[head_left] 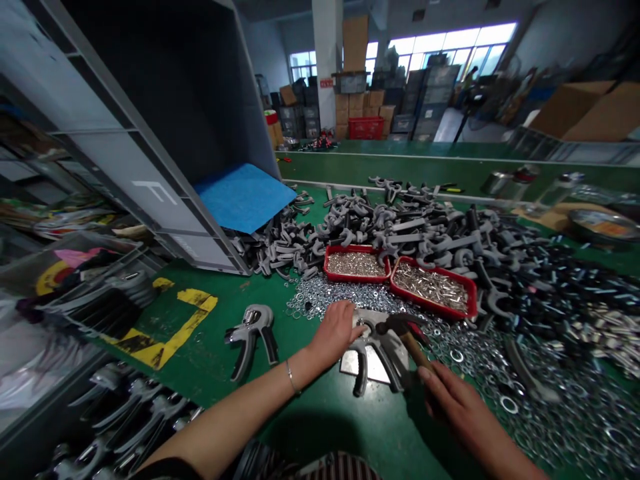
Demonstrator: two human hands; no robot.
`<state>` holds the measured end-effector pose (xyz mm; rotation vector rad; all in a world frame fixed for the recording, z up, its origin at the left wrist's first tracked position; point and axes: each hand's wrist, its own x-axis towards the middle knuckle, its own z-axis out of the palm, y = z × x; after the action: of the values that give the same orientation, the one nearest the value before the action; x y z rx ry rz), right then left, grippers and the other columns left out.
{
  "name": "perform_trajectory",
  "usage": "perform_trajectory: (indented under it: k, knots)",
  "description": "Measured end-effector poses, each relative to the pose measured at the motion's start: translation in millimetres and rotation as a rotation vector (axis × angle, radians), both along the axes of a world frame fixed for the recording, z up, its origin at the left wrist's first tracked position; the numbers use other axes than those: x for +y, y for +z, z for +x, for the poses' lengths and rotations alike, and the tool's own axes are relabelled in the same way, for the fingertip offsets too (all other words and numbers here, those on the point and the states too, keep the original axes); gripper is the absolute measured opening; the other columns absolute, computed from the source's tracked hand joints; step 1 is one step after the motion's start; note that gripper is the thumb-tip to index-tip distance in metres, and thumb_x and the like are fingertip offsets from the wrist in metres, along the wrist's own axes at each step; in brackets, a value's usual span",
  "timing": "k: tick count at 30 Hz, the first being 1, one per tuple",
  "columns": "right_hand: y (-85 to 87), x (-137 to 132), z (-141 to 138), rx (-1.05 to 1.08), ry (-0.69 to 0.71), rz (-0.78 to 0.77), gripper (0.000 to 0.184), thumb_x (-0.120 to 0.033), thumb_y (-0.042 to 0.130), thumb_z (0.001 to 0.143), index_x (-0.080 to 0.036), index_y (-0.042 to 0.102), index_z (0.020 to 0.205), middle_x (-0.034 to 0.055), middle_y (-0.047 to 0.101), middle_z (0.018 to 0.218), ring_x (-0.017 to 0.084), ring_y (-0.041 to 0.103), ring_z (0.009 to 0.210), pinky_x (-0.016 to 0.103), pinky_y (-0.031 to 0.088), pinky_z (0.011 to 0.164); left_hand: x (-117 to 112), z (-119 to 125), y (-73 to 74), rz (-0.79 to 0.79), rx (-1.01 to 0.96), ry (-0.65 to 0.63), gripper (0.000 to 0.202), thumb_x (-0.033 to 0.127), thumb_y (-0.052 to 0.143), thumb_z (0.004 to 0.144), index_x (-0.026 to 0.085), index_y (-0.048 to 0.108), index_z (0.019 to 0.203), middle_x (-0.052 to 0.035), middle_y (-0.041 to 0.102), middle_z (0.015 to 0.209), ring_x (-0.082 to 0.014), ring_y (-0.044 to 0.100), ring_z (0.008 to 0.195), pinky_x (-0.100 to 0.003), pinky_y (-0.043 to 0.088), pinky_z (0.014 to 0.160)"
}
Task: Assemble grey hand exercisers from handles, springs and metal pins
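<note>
My left hand (336,331) rests with curled fingers on the top of a grey hand-grip exerciser (373,353) that lies on a small metal plate (356,365) on the green table. My right hand (453,398) is closed round the wooden handle of a hammer (406,331), whose dark head sits over the top of the exerciser. A second, finished hand grip (250,337) lies to the left on the table. Silver washers (330,297) are strewn just beyond my left hand.
Two red trays (474,301) of small metal parts stand behind the work spot, with a heap of grey plastic handles (390,223) beyond. A large grey crate (150,120) lies tipped at the left, a blue sheet (245,197) in it. Finished grips fill a bin (125,420) at bottom left.
</note>
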<state>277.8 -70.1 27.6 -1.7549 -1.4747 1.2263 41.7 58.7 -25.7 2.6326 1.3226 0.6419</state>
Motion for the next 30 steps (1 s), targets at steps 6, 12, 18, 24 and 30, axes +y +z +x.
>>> perform_trajectory:
  k: [6,12,18,24,30]
  knots:
    - [36.1,35,-10,-0.276,0.159,0.210,0.037,-0.054,0.031,0.099,-0.025,0.055,0.091,0.0040,0.065,0.077,0.022,0.060,0.069,0.031,0.043,0.067,-44,-16,17.4,-0.063,0.075,-0.038,0.017,0.026,0.055,0.096,0.015,0.055,0.110,-0.0105,0.058,0.109,-0.0281,0.049,0.105,-0.045,0.043,0.095]
    - [20.3,75,-23,-0.395,0.369,0.144,0.037,-0.047,0.032,0.100,-0.022,0.058,0.088,0.0074,0.069,0.086,0.024,0.066,0.079,0.031,0.046,0.074,-43,-12,9.2,-0.054,0.216,-0.029,0.010,0.012,0.050,0.094,0.015,0.059,0.095,-0.0100,0.060,0.099,-0.0276,0.050,0.096,-0.043,0.043,0.090]
    - [21.8,70,-19,-0.507,0.344,0.079,0.040,-0.048,0.031,0.099,-0.020,0.059,0.093,0.0124,0.071,0.088,0.028,0.069,0.081,0.035,0.047,0.074,-41,-11,8.5,-0.040,0.250,-0.011,0.015,0.008,0.047,0.092,0.014,0.061,0.094,-0.0106,0.060,0.096,-0.0279,0.051,0.094,-0.044,0.042,0.093]
    - [13.2,36,-5,-0.388,0.265,0.028,0.042,-0.060,0.037,0.092,-0.027,0.061,0.092,0.0085,0.074,0.083,0.029,0.069,0.074,0.037,0.048,0.069,-39,-5,6.0,-0.008,0.282,0.010,0.020,0.007,0.044,0.093,0.014,0.062,0.091,-0.0104,0.062,0.092,-0.0270,0.053,0.092,-0.043,0.043,0.091]
    - [-18.6,1,10,-0.006,0.081,-0.165,0.048,-0.072,0.050,0.081,-0.028,0.069,0.083,0.0073,0.071,0.070,0.029,0.068,0.067,0.038,0.052,0.059,-37,-21,28.3,-0.025,0.310,-0.080,0.009,0.013,0.053,0.092,0.013,0.062,0.091,-0.0107,0.063,0.093,-0.0274,0.055,0.093,-0.042,0.044,0.089]
